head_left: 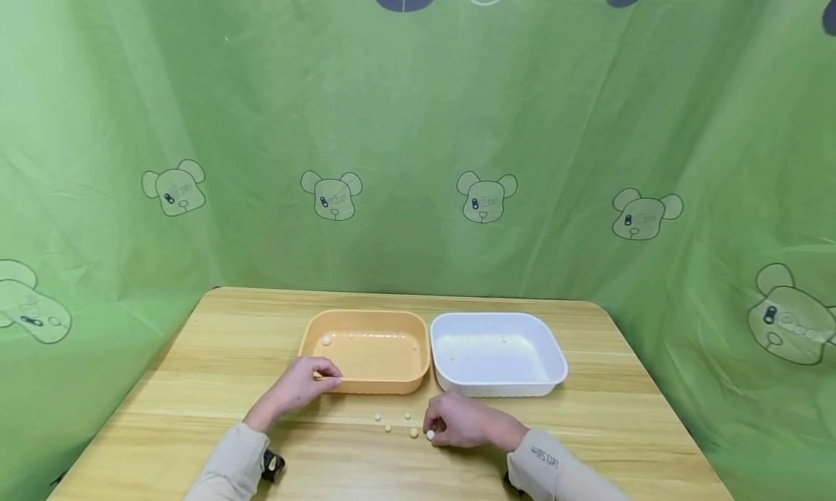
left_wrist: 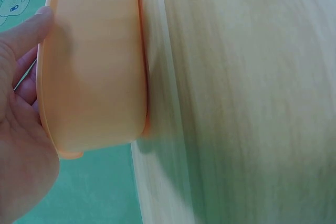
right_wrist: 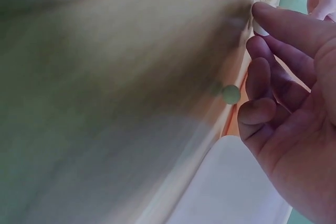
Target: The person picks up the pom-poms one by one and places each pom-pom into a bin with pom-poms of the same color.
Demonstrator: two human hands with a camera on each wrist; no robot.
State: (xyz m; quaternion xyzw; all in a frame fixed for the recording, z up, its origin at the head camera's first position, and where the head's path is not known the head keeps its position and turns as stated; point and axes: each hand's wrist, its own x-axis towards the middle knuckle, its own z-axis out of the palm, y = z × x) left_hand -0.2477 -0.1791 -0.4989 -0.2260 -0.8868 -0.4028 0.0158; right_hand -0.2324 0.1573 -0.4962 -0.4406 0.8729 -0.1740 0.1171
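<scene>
My left hand [head_left: 302,386] grips the near left rim of an orange tray [head_left: 385,387]. In the left wrist view, its thumb lies on the rim and outer wall [left_wrist: 100,66], with the fingers partly hidden behind the rim. My right hand [head_left: 466,420] is low over the table in front of the white tray, pinching a small white ball [head_left: 430,435] between thumb and finger. The right wrist view shows this white ball [right_wrist: 260,29] mostly covered by the fingertips. Just left of that hand lie a yellow ball [head_left: 414,433], two smaller yellowish balls [head_left: 408,416] and a white ball [head_left: 377,417].
The white tray [head_left: 499,390] stands right beside the orange one, with small yellowish balls [head_left: 453,357] inside. A larger white ball [head_left: 327,340] and tiny pale ones lie in the orange tray. Behind the wooden table [head_left: 627,414] hangs a green curtain [head_left: 405,261].
</scene>
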